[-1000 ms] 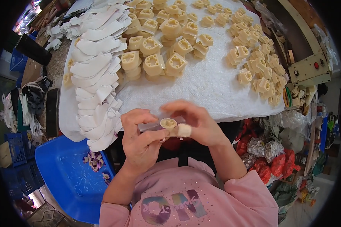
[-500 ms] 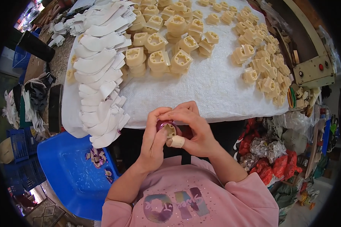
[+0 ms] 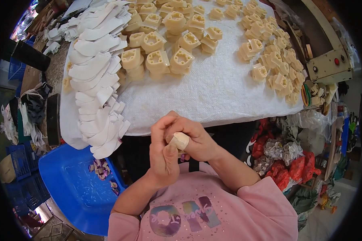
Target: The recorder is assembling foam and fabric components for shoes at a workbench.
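A shoe heel (image 3: 184, 156) with a shiny purple covering is gripped between my two hands, just past the table's near edge. Fingers hide most of it; a bit of purple and cream shows below my right thumb. My left hand (image 3: 161, 158) is closed around it from the left, thumb pressed inward. From the right, my right hand (image 3: 197, 140) wraps it, its thumb bound in cream tape (image 3: 180, 141) and lying across the top. Beyond my hands stand several bare cream heels (image 3: 157, 62), stacked, with holes in their tops. Overlapping white curved strips (image 3: 96, 74) lie left of them.
White woven cloth (image 3: 213, 92) covers the table. More cream heels (image 3: 277, 64) are heaped on its right. A blue plastic tub (image 3: 68, 193) at lower left holds purple scraps (image 3: 101, 168). Red bags (image 3: 293, 170) crowd the right side, below a metal machine frame (image 3: 330, 66).
The heel has turned in my hands, so its cream, holed end no longer shows. My right thumb has moved up over it. The whole view has shifted slightly.
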